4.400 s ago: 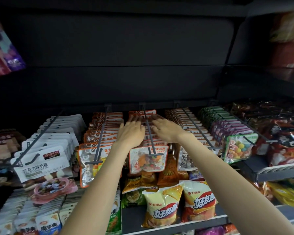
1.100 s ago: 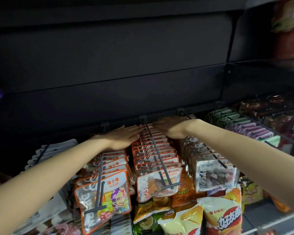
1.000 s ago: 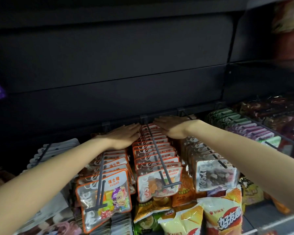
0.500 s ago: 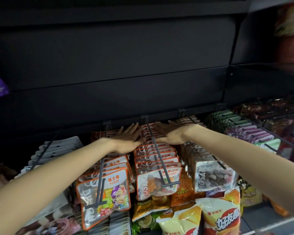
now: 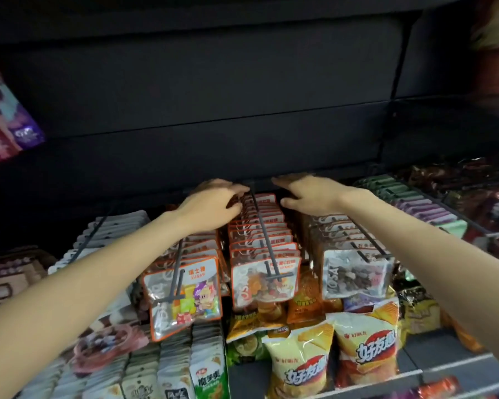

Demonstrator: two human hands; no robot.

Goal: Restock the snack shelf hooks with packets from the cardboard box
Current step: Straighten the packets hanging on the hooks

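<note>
Orange-edged snack packets [image 5: 264, 283] hang in a full row on the middle hook [image 5: 260, 226]. Both arms reach to the back end of that row. My left hand [image 5: 213, 203] is on the row's left side, its fingers and thumb curled round the rearmost packets. My right hand [image 5: 308, 194] lies on the row's right side with fingers stretched toward the hook's base and the thumb spread below. Similar rows hang on the hook to the left [image 5: 185, 289] and on the hook to the right [image 5: 357, 275]. The cardboard box is out of sight.
White packets [image 5: 110, 228] fill a hook at the left, and green and purple packets [image 5: 415, 203] fill hooks at the right. Yellow chip bags [image 5: 300, 361] stand on the shelf below. A dark back panel [image 5: 213, 96] rises behind the hooks.
Both hands slid further back along the middle row to the hook's base. My left hand's fingers, flat before, now curl round the rear packets.
</note>
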